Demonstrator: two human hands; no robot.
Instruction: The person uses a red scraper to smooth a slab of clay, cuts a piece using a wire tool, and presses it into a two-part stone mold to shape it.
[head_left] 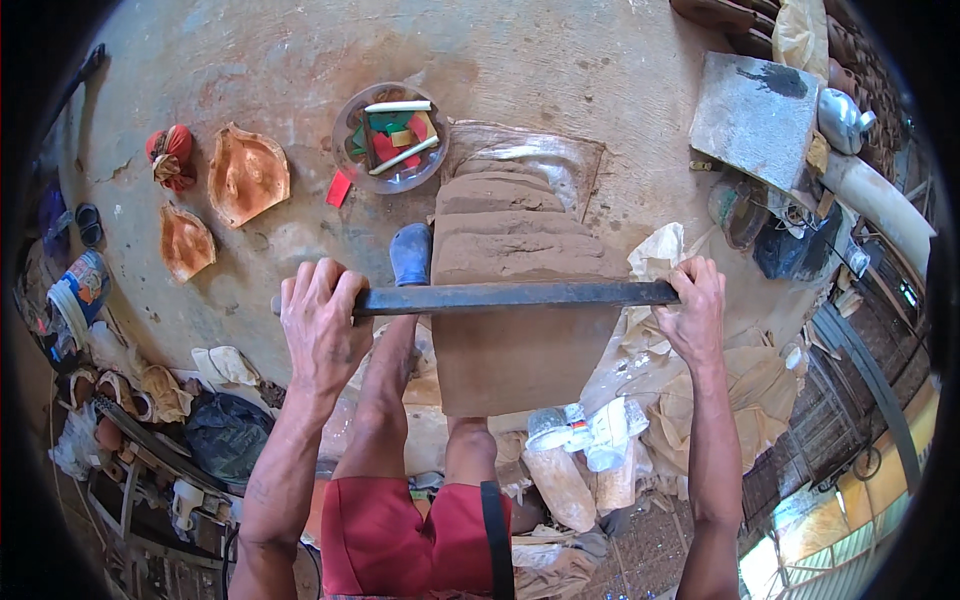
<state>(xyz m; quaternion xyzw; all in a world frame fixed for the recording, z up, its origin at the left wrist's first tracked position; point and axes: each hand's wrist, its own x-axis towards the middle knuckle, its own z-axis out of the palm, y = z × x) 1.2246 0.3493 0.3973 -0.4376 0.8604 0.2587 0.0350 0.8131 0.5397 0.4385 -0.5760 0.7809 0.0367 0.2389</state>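
Observation:
A long dark flat bar (pixel 500 297) spans from one hand to the other, level across a big block of brown clay (pixel 520 360). My left hand (pixel 322 312) is closed round the bar's left end, and my right hand (pixel 694 308) grips its right end. Nearer me than the bar, the clay's face is smooth and flat. Beyond it, the clay rises in rough, rounded ridges (pixel 510 225). Whether the bar touches the clay cannot be made out.
A clear bowl (pixel 390 138) of coloured scrapers and sticks stands beyond the clay, with a red piece (pixel 338 188) beside it. Two reddish moulds (pixel 248 175) lie left. A grey block (pixel 752 118) is far right; plastic bottles (pixel 605 435) lie near my legs.

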